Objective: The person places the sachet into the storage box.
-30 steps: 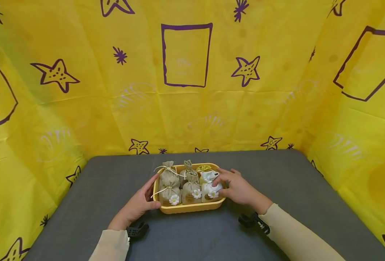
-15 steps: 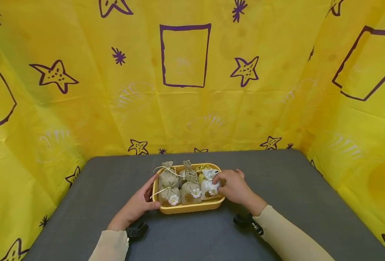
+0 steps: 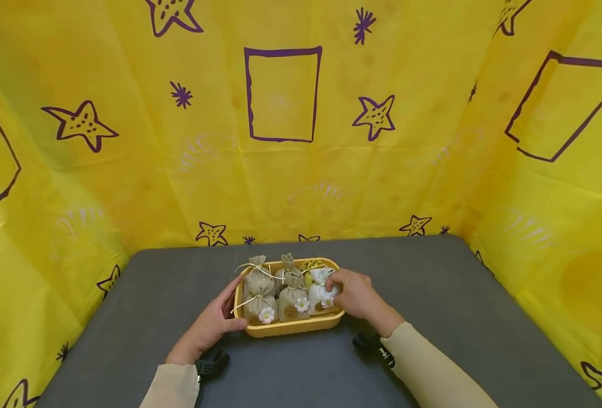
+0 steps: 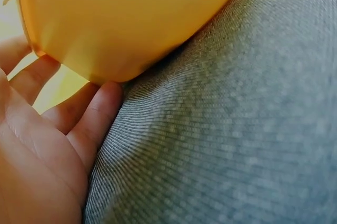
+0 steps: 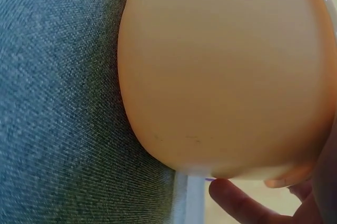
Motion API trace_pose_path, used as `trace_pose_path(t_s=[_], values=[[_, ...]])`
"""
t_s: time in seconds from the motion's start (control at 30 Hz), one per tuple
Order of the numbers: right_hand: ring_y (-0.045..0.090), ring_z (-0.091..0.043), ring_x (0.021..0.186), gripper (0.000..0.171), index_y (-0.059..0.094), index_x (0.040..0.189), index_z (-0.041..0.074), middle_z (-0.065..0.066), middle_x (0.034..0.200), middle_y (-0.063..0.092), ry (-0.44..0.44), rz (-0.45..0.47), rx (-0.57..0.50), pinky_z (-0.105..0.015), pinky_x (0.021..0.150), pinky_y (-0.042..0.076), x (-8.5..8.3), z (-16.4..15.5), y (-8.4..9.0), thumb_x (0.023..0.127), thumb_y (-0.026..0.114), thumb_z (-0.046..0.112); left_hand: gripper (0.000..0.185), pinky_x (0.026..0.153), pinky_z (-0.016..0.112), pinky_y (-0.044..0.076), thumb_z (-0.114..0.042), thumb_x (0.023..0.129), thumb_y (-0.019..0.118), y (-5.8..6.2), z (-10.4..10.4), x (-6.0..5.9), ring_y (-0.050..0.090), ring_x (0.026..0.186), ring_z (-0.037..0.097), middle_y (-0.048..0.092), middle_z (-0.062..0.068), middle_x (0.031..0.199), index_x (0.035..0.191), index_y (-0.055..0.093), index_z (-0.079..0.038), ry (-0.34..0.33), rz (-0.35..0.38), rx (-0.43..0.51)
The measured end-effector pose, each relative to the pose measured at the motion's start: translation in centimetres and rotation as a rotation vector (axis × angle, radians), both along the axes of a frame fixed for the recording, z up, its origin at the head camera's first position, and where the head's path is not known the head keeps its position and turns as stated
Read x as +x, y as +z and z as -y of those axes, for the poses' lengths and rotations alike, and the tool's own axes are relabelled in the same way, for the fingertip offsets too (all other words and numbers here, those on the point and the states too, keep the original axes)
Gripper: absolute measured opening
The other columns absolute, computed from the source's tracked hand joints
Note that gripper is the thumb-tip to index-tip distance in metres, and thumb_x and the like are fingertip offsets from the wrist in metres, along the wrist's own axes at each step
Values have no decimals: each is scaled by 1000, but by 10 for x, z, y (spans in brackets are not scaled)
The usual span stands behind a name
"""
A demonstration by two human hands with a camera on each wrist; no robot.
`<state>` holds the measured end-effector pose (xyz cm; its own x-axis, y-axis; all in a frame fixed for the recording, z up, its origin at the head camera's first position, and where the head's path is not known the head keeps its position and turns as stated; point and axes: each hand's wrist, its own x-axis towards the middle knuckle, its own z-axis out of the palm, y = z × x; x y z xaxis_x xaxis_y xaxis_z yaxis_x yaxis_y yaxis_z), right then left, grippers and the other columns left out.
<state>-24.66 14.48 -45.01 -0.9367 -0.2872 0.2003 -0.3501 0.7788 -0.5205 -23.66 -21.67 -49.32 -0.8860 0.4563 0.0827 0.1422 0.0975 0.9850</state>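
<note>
A yellow tray stands on the dark grey table surface. It holds several drawstring pouches: beige ones such as the front left pouch and the front middle pouch, a yellow pouch at the back right, and a white pouch at the front right. My left hand holds the tray's left end, thumb at the front corner, with fingers against its wall in the left wrist view. My right hand reaches over the right rim and pinches the white pouch below its gathered top. Its far side is hidden.
The grey table extends around the tray. A yellow cloth with purple star drawings closes off the back and both sides. A black wrist strap sits on the left wrist and right wrist.
My right hand has shifted left and its fingers have closed in on the white pouch, which leans slightly. My left hand stays at the tray's end. The head view has shifted a little.
</note>
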Motion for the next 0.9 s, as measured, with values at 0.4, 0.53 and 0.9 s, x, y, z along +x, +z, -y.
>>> trace_pose_path(t_s=[0.4,0.53,0.9], values=[[51,-20,80,39,61,79,20,4,92,55,62,43,-124,-34,66,43,-3,4,-7,65,62,-16,101,102,21,37,-27,86,81,-5,4,-3,15,148,29,11,11,164,162,15,-23,-9,22,30],[51,-20,81,38,61,80,20,3,92,55,73,41,-99,-35,67,43,-3,6,-6,67,63,-16,102,102,19,35,-29,86,81,-5,6,-2,13,148,28,10,11,165,162,14,-23,-2,20,5],[55,-36,118,20,76,108,16,-14,133,54,156,1,-12,-50,89,49,17,-15,25,91,67,10,104,110,39,32,-26,86,81,2,10,4,13,147,34,3,10,165,162,11,-24,16,-35,-113]])
